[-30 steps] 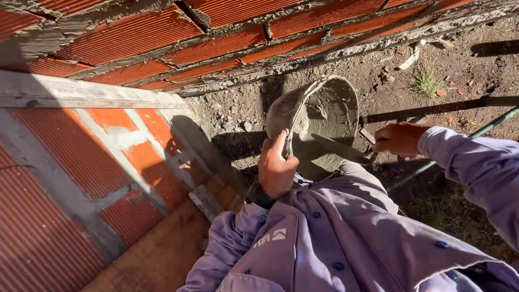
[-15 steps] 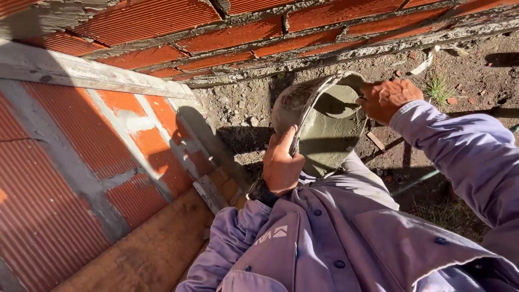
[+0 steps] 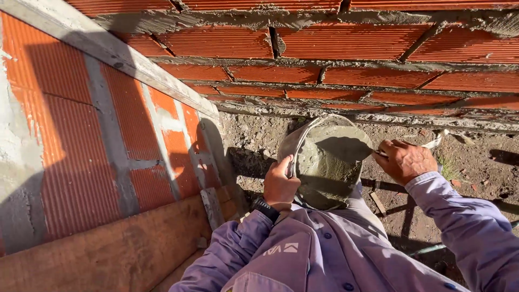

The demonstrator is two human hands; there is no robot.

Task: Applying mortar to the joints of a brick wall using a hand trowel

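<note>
A grey bucket point(image 3: 303, 141) full of wet mortar point(image 3: 331, 162) rests tilted against my body. My left hand point(image 3: 280, 186) grips its near rim and wire handle, with a dark watch at the wrist. My right hand point(image 3: 404, 160) is closed on a trowel handle point(image 3: 380, 153) at the bucket's right edge; the blade goes into the mortar and is mostly hidden. Both arms wear lilac sleeves.
A red ribbed brick wall point(image 3: 335, 59) with grey mortar joints runs across the top. Another brick wall point(image 3: 97, 135) stands on the left, capped by a grey strip. A wooden plank point(image 3: 108, 254) lies lower left. Bare dirt ground point(image 3: 465, 157) shows on the right.
My right hand moved from the far right over to the bucket's rim. The bucket has been brought closer and higher, and the view has tilted up toward the wall.
</note>
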